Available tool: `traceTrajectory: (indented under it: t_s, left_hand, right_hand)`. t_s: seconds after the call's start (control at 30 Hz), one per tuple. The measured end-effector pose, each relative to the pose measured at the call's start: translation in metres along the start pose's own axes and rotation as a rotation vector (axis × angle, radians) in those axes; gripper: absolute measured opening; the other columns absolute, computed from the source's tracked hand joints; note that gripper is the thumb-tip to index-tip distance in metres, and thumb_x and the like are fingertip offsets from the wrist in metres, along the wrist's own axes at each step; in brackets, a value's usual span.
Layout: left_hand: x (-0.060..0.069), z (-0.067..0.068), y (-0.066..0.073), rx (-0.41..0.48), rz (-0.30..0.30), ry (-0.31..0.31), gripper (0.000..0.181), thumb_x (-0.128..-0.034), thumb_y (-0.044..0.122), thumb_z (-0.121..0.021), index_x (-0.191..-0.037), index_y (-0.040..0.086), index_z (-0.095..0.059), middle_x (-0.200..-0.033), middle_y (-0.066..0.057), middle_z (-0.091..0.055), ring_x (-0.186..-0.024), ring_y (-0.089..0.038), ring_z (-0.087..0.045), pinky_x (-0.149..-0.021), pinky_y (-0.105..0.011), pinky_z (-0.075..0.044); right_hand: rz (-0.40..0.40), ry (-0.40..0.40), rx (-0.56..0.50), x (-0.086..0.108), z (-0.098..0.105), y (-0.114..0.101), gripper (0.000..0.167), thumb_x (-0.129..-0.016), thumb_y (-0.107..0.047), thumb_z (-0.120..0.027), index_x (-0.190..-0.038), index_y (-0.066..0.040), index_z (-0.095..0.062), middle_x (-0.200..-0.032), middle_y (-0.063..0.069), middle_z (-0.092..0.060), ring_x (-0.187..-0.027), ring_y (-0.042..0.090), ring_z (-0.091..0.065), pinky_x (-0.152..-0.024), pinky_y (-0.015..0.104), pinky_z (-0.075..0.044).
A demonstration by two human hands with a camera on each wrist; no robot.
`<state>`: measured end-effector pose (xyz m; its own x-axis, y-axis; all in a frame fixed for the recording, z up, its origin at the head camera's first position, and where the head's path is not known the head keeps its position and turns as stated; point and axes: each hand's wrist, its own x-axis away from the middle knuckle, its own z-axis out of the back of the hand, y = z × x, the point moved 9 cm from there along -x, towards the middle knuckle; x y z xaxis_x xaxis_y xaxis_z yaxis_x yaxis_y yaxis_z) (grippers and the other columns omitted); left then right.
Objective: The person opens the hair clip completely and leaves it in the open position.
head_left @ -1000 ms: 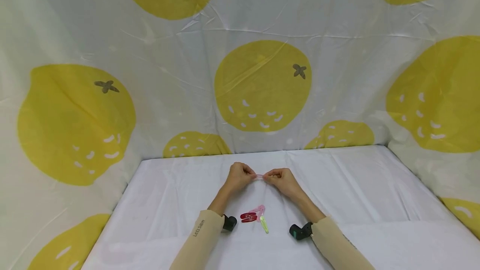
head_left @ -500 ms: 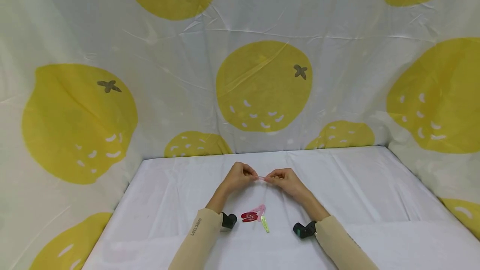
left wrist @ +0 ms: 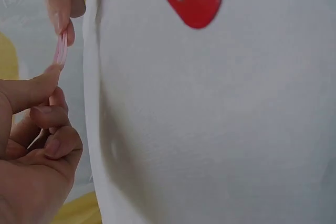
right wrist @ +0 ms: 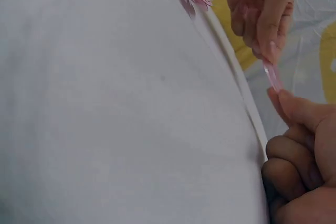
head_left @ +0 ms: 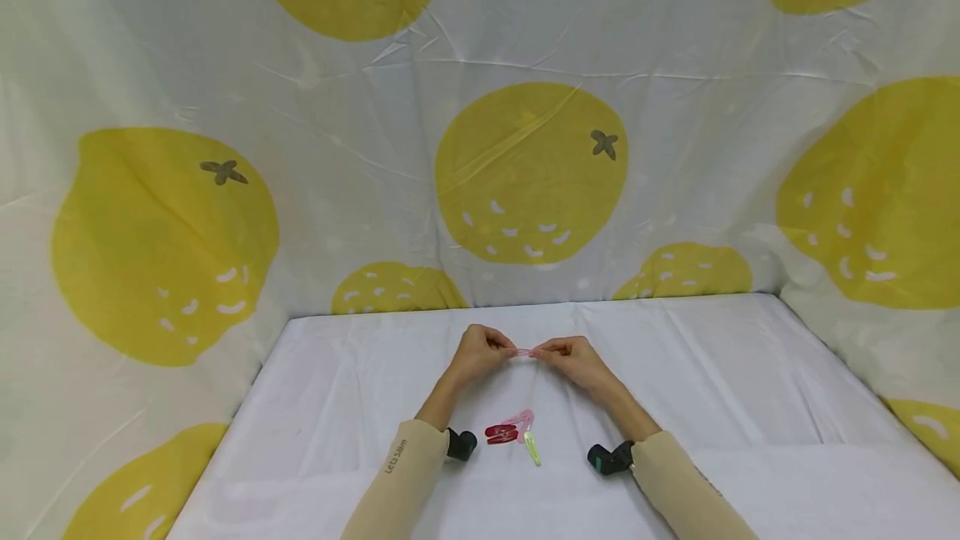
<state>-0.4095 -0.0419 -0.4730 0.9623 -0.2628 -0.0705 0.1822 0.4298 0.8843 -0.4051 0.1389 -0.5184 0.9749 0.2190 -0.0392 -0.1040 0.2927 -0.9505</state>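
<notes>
Pinching slim pink clip (right wrist: 272,76) at opposite ends, both hands (head_left: 478,352) (head_left: 576,360) narrowed to thumb-and-finger grips.

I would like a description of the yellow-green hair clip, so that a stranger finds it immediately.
On the white table, look between the person's two beige sleeves, where a small group of clips lies. The yellow-green hair clip is at the right, its lower end nearest the person. Unlike its red and pink neighbours, it is yellow-green.

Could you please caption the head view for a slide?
Left hand and right hand pinch a pink item beyond red clips, pink clips and a green clip on white cloth.
</notes>
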Motion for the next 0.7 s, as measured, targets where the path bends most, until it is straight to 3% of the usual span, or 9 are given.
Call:
traceTrajectory:
  t_s: [0.17,0.3,0.53,0.7]
  left_hand:
    - [0.0,-0.001,0.003,-0.045,0.01,0.03,0.012,-0.0865,0.007,-0.081,-0.086,-0.004,-0.079,-0.076,-0.01,-0.072,-0.062,-0.008,-0.052,-0.058,-0.019,-0.043]
    - [0.0,-0.003,0.004,-0.084,0.014,0.032,0.012,-0.0861,0.007,-0.082,-0.085,-0.004,-0.079,-0.075,-0.011,-0.073,-0.061,-0.008,-0.052,-0.056,-0.019,-0.043]
    - [0.002,-0.007,0.011,-0.102,-0.03,0.056,0.008,-0.0797,0.003,-0.081,-0.078,-0.004,-0.078,-0.071,-0.011,-0.073,-0.058,-0.007,-0.051,-0.053,-0.019,-0.042]
    - [0.005,-0.007,0.018,-0.093,-0.04,0.103,0.007,-0.0792,0.001,-0.081,-0.075,-0.003,-0.078,-0.07,-0.012,-0.073,-0.058,-0.007,-0.052,-0.052,-0.018,-0.042]
  right_hand:
    - [0.038,0.123,0.013,0.0,0.005,0.0,0.021,-0.094,-0.022,-0.077,-0.101,-0.002,-0.081,-0.081,0.007,-0.076,-0.066,0.003,-0.049,-0.063,0.019,-0.041]
    - [0.072,0.166,-0.019,0.003,0.006,-0.002,0.019,-0.093,-0.022,-0.079,-0.098,-0.004,-0.081,-0.065,-0.003,-0.062,-0.058,0.002,-0.042,-0.056,0.019,-0.035]
    - [0.163,0.266,0.057,0.007,0.008,-0.012,0.013,-0.088,-0.018,-0.083,-0.088,-0.005,-0.08,-0.056,-0.008,-0.042,-0.052,0.001,-0.035,-0.051,0.018,-0.027]
    - [0.22,0.325,0.109,0.012,0.011,-0.025,0.011,-0.088,-0.013,-0.083,-0.083,-0.005,-0.078,-0.056,-0.007,-0.038,-0.05,0.001,-0.033,-0.05,0.019,-0.026]
